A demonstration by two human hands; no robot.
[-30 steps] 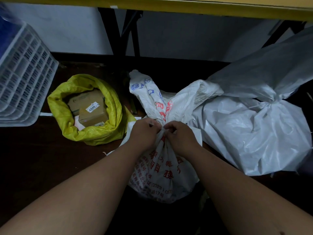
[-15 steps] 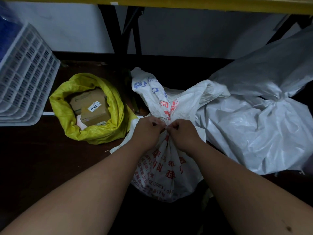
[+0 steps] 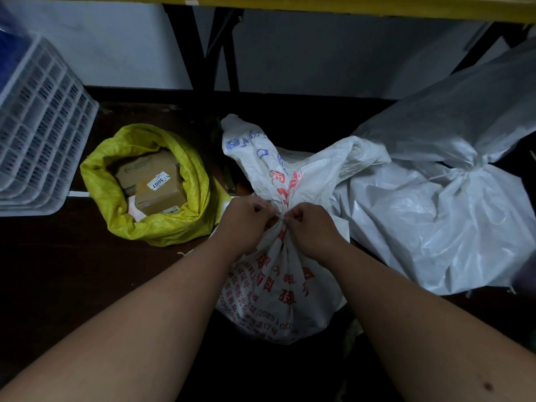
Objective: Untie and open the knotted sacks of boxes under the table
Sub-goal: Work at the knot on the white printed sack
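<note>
A white woven sack with red and blue print [image 3: 272, 288] stands on the dark floor in the middle, its neck tied in a knot [image 3: 280, 211]. My left hand [image 3: 246, 221] and my right hand [image 3: 311, 230] meet at that knot, and the fingers of both pinch it from either side. To the right lies a plain white sack [image 3: 435, 227], also tied at the neck. On the left a yellow sack [image 3: 197, 181] stands open, with cardboard boxes [image 3: 156, 187] showing inside.
A white plastic crate [image 3: 37, 140] stands at the far left. Black table legs [image 3: 208, 50] rise behind the sacks, under the yellow table edge [image 3: 348, 4]. A grey wall closes the back.
Both hands have stayed on the printed sack's knot, their fingers working at it. The view has shifted slightly; the knot is still tied.
</note>
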